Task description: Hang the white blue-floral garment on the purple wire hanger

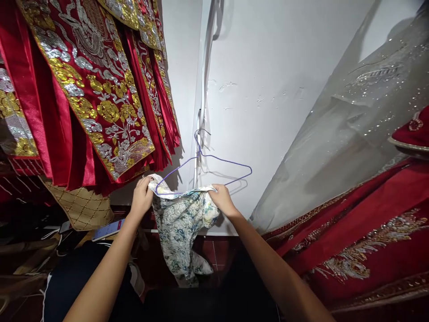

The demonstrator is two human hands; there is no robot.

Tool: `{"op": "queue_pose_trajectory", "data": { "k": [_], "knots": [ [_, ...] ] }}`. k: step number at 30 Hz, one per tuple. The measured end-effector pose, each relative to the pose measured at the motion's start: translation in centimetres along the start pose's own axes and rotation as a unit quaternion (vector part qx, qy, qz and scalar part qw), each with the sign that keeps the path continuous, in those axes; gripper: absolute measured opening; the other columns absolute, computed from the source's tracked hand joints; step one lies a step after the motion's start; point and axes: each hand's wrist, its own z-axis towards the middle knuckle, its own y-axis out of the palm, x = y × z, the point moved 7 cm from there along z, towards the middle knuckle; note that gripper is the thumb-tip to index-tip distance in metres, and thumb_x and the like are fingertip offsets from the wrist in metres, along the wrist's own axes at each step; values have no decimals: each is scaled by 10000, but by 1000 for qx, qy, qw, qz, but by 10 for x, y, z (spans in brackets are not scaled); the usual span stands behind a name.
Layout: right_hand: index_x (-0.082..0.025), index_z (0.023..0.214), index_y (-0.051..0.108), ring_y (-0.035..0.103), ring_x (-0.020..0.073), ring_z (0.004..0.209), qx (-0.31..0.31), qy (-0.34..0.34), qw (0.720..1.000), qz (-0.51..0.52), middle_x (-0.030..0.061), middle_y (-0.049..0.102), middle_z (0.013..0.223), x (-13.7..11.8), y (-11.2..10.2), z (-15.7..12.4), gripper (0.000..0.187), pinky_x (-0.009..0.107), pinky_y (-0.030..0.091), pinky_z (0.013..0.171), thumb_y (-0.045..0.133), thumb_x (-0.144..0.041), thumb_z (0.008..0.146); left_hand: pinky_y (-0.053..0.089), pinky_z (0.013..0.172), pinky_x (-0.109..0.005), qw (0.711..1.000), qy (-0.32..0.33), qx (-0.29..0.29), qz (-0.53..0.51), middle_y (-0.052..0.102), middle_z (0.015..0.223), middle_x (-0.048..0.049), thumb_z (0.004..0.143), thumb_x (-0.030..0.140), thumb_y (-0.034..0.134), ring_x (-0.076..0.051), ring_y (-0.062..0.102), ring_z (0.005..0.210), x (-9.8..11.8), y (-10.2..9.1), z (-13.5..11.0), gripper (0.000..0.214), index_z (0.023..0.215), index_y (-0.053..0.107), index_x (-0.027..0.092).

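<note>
A white garment with a blue, green and yellow floral print (pixel 177 228) hangs down in front of me, held by the edge of its opening. My left hand (pixel 141 194) pinches that edge at the left, and my right hand (pixel 223 199) grips it at the right. Between them is a thin purple hanger (pixel 228 160), its hook up near the white wall. The hanger's left corner dips into the garment's opening, while its right corner sticks out above my right hand. Whether the garment is a dress or a top, I cannot tell.
Red embroidered garments (pixel 110 107) hang on the left, above a phone (pixel 109 229) with its screen lit. A sparkly white gown (pixel 321 147) and a red beaded garment (pixel 362 241) hang at the right. A vertical pole (pixel 202 67) stands against the wall (pixel 261 53).
</note>
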Motion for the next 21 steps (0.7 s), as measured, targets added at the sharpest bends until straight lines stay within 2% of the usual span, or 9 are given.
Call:
{"op": "queue_pose_trajectory", "data": {
  "k": [2,4,6,8,11,13,15,18,21],
  "knots": [
    [-212,597,384,352,119,572,11,0,1000,1,-35,366,579,1,2,-1,126,231,250,517,417,-282,696,431,995,-362,1000,-5,-5,6,678,1150,-112,830,272,417,-269,591,1118,-5,-4,1,235,849,636,188],
    [-218,605,369,336,117,567,25,4,1000,-1,-39,351,578,3,1,0,117,235,243,516,416,-275,696,457,963,-356,992,-42,-115,13,713,1069,-101,799,300,458,-287,626,1076,-19,7,-1,234,702,638,187],
    [-224,602,347,310,113,559,38,10,999,-6,-46,326,571,7,-1,3,123,238,235,517,418,-267,692,504,862,-359,961,-80,-264,22,733,857,-84,747,343,536,-307,677,920,-34,24,-11,249,569,616,189],
    [-225,595,344,299,111,555,41,16,999,-11,-49,321,563,11,-1,5,128,240,235,520,422,-261,690,518,820,-375,933,-87,-347,27,717,738,-73,728,374,571,-315,689,831,-42,34,-20,261,548,628,194],
    [-219,592,370,315,112,554,34,18,999,-16,-47,344,558,11,-1,5,126,240,243,522,427,-256,698,444,1008,-428,959,-77,-272,12,738,1039,-106,830,426,477,-338,635,1112,-37,27,-16,337,828,728,201],
    [-211,592,397,333,114,557,27,16,999,-18,-40,378,563,7,1,3,130,238,255,526,435,-257,708,338,1125,-441,980,-63,-184,-46,636,1320,-114,898,455,412,-314,493,1330,-19,16,-7,426,1081,702,201],
    [-198,589,442,367,120,565,15,11,1000,-19,-28,431,571,1,5,-2,142,236,279,537,450,-259,716,301,1160,-426,982,-33,-136,-129,541,1442,-109,931,465,408,-283,424,1396,8,11,4,452,1213,639,198],
    [-180,647,573,454,144,602,-10,-1,1000,-19,-1,548,614,-14,14,-12,147,234,332,571,474,-255,725,368,1116,-391,973,18,-140,-183,555,1427,-88,941,409,441,-253,502,1327,52,15,24,429,1303,565,215],
    [-207,864,694,530,175,669,-41,-23,998,-41,11,646,720,-29,17,-26,258,241,380,629,493,-206,702,447,1020,-363,982,32,-134,-127,667,1257,-74,922,326,423,-242,617,1144,68,20,48,408,1270,598,204]
  ]
}}
